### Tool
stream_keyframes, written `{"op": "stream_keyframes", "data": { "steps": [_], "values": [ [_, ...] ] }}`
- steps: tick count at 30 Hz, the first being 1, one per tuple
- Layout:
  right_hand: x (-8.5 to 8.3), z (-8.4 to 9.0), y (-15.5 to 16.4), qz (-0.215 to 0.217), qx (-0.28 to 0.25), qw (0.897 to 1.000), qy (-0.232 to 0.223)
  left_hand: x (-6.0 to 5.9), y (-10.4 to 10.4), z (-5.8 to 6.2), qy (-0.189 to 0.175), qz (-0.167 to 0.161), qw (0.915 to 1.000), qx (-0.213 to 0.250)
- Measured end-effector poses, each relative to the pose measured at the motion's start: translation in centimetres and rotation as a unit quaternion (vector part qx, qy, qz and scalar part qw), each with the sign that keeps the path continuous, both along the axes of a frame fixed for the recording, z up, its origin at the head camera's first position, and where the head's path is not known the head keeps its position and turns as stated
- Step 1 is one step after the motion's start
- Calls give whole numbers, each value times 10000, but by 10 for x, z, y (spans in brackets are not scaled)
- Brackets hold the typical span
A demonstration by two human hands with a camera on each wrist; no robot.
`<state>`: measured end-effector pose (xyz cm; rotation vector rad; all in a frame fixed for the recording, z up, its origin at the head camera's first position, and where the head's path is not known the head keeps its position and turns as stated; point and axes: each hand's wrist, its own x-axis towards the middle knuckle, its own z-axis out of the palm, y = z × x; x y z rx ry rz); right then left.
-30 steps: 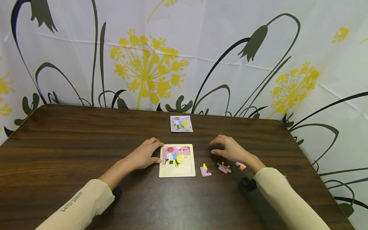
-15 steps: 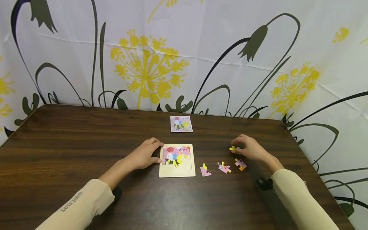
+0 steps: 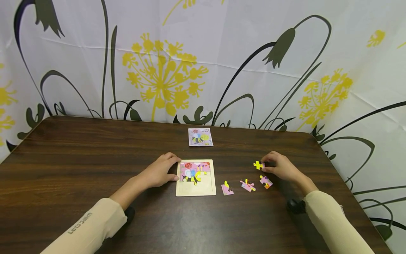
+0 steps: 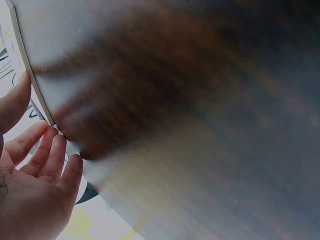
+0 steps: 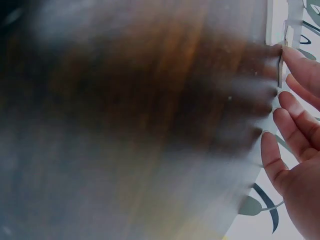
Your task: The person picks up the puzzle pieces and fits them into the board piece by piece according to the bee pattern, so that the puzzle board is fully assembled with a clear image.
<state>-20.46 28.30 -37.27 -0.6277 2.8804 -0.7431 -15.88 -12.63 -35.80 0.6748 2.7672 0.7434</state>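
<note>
From the right hand (image 3: pixel 281 166) to the tray (image 3: pixel 203 185), bare tabletop (image 3: pixel 234 163) runs just beyond three loose puzzle pieces (image 3: pixel 246 186).

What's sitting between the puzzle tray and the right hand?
In the head view, one yellow puzzle piece, right at the tips of the right hand; the straight stretch from it to the puzzle tray is bare table.

Pale wooden puzzle board (image 3: pixel 200 188) lying flat, bee picture filled in up top, bottom bare. Left hand (image 3: pixel 162 170) is just touching its left side and top-left corner. Over to the right, the right hand (image 3: pixel 281 166) has a mostly yellow piece (image 3: pixel 258 165) at its fingertips. Three loose pinkish pieces (image 3: pixel 226 189) sit in a rough row between, all face up.
</note>
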Motion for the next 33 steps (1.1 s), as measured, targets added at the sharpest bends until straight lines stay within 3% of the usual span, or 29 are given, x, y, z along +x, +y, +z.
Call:
{"op": "stream_keyframes", "data": {
  "steps": [33],
  "values": [
    [3, -2, 1, 267, 174, 9986, 414, -1, 0, -1, -54, 48, 10000, 3]
  ]
}}
